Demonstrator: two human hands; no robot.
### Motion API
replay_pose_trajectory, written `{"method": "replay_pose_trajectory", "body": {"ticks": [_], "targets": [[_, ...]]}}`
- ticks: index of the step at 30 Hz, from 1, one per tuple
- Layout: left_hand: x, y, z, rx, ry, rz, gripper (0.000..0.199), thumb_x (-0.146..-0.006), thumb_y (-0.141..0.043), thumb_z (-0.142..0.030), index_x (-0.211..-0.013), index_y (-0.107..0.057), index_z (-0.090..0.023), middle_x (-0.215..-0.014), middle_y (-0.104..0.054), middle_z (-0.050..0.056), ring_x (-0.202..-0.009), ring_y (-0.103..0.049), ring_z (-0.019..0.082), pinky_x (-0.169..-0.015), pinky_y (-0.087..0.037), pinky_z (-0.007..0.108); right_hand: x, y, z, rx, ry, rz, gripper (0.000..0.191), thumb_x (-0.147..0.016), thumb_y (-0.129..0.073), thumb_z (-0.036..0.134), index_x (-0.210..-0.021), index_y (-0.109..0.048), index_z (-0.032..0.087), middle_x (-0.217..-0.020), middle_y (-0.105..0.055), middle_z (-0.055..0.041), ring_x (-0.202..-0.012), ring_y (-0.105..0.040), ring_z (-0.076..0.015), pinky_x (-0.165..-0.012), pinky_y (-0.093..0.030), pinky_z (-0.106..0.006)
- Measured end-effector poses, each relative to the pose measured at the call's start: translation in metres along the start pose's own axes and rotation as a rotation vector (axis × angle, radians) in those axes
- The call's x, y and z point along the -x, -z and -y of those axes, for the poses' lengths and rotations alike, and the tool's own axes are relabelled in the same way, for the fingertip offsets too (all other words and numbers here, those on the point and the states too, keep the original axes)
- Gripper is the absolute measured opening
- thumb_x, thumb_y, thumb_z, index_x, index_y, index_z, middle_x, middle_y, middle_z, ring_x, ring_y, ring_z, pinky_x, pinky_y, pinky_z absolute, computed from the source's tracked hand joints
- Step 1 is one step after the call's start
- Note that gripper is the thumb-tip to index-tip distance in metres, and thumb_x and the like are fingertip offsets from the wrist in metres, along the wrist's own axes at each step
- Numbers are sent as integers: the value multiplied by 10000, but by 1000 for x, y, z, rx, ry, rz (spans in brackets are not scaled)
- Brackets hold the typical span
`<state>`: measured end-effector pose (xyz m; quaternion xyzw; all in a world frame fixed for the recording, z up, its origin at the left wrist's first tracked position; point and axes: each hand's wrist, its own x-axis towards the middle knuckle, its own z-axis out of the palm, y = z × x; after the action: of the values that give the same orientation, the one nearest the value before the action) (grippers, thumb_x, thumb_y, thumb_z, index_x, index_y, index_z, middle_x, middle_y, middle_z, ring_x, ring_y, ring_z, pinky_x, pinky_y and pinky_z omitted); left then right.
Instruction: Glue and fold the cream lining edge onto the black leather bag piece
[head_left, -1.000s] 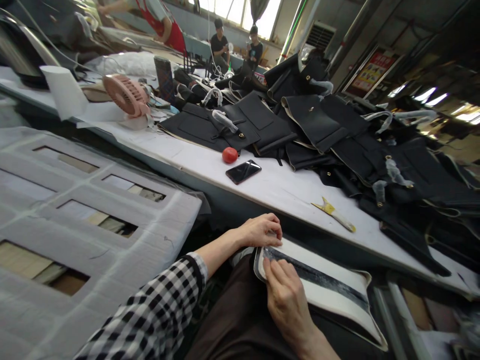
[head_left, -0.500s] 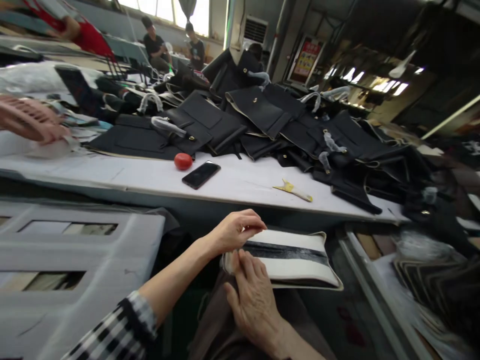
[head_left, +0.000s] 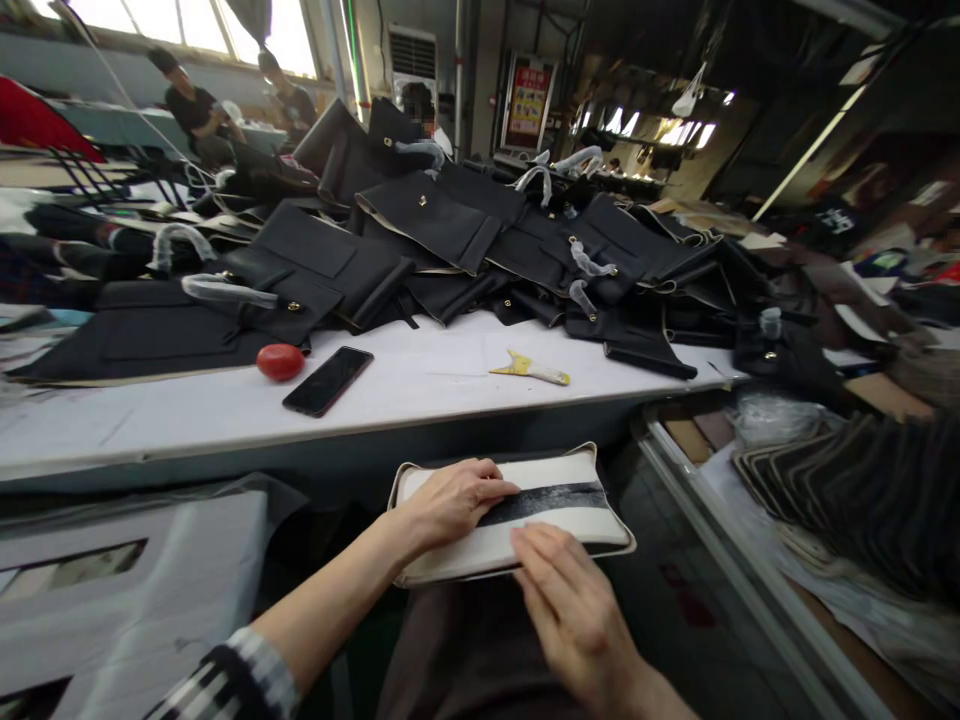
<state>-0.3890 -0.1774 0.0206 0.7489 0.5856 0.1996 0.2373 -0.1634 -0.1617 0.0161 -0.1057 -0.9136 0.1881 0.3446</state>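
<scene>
One white, dark-banded piece (head_left: pixel 551 472) lies over your lap (head_left: pixel 480 645); your left grip (head_left: pixel 454 503) rests across it, your right grip (head_left: pixel 574 595) touches its near edge, and I cannot tell whether either pinches.

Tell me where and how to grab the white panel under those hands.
Best pinch the panel by the rim of its right end, probably coming from the right: the left hand covers much of its left part and the right hand is at its near edge, while that end sticks out clear of both.
</scene>
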Motion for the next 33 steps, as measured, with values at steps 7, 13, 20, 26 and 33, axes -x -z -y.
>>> {"method": "replay_pose_trajectory", "body": {"ticks": [7,13,20,26,33], "targets": [[-19,-2,-9,-293,-28,32,314,-937,-470,-117,-1115,-637,-315,-923,-597,-17,-804,-603,184,-575,-376,297,11,23,-46,176,-22,195,397,-937,-448,-11,-1325,-521,28,-1258,-530,-167,-1155,-478,-278,-1001,-490,-472],[-31,-5,-16,-372,-196,-11,202,-905,-497,-75,-946,-652,-198,-1086,-619,14,-879,-559,213,-733,-448,363,11,11,-45,252,4,56,310,-957,-418,5,-1205,-603,11,-1153,-590,-168,-1074,-521,-293,-888,-549,-474],[-45,-19,-7,-3,-307,-26,458,-886,-459,37,-1259,-614,-182,-1249,-624,19,-1104,-536,155,-994,-434,256,17,2,-46,264,-60,-30,317,-967,-418,10,-1210,-620,31,-1180,-618,-141,-1115,-543,-275,-943,-535,-455],[-44,-25,4,-16,-328,-23,454,-951,-413,-17,-1307,-594,-233,-1299,-603,16,-1136,-524,161,-1016,-436,304,21,-1,-43,307,-9,-103,335,-949,-377,-16,-1133,-654,26,-1117,-656,-148,-1054,-601,-261,-899,-567,-431],[-44,-23,3,-39,-307,5,463,-947,-400,-18,-1303,-599,-237,-1319,-593,17,-1158,-518,172,-1022,-437,326,33,-4,-38,357,-16,-82,391,-921,-342,-11,-1151,-658,16,-1155,-649,-174,-1085,-614,-281,-885,-589,-444]]}}
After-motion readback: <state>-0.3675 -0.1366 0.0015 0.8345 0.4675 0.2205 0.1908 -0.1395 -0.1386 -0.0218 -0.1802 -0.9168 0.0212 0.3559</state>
